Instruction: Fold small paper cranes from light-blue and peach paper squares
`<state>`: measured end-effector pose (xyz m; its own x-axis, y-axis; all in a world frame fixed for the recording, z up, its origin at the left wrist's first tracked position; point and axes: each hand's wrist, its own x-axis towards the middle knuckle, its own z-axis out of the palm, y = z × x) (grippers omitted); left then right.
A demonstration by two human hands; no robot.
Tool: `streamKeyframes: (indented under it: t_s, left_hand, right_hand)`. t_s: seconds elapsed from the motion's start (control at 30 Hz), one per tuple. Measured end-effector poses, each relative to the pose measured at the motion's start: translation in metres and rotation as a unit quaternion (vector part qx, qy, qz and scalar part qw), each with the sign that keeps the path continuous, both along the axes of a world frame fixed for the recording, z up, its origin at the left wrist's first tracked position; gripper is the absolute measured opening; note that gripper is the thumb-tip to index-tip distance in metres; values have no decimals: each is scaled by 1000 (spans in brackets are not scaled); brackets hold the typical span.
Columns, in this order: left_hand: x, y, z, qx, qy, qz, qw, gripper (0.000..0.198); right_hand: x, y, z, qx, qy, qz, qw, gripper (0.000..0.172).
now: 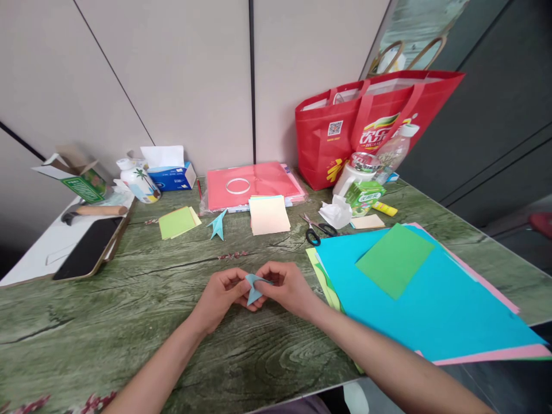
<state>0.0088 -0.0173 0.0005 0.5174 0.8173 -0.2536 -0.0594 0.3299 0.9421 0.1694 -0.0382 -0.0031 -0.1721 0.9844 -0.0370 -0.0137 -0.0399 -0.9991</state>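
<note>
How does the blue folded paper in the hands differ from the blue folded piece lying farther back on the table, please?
The held blue paper is pinched between the left hand and right hand; the farther blue piece lies untouched on the table beside green notes. The held one looks compact and triangular, the farther one has long splayed points. Both are light-blue folded paper.

Bright even indoor light, soft shadows, sharp focus, wide-angle edge distortion
</note>
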Motion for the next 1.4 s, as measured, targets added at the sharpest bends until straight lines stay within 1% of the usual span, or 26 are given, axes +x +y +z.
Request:
streamKeyframes:
  t_s: [0.2,0.33,0.47,0.57,0.73,0.8,0.9,1.07,1.13,1.23,1.3,1.4]
  left_hand:
    - [2,-1,5,58,43,12,997,26]
    - [2,-2,7,89,52,25,994,25]
    - [2,-2,6,69,38,36,996,26]
    - [0,-1,4,38,3,28,999,26]
    - [-1,0,1,-31,-40,-6,999,28]
    - [-1,0,1,-25,-30,-1,999,29]
    - [-1,1,2,14,2,13,1000,29]
    - [1,-1,4,53,39,8,998,29]
    - [3,-3,6,50,33,17,998,29]
    - [5,-4,8,9,-3,28,1000,28]
    - [6,-5,10,-18,-14,35,999,29]
    - [6,-5,10,-42,-10,58,997,30]
  right_hand:
    - [-1,-3,-5,15,6,4,1000,11]
    - [-1,-2,-5,6,13,15,1000,14]
    - [-2,1,1,9,40,12,999,13]
    - [-3,2,4,9,54,1,999,11]
    - [-2,2,0,24,-1,-4,1000,5]
    - [-2,3,-3,28,-6,-1,1000,4]
    - [-2,4,-6,14,3,9,1000,8]
    - [-3,4,-6,-1,14,11,1000,14]
    - [-4,5,-5,3,33,3,999,16]
    - [-3,7,-5,3,59,-11,998,18]
    - [-2,9,-6,17,53,-28,998,16]
    - [1,8,-7,102,-25,-70,992,7]
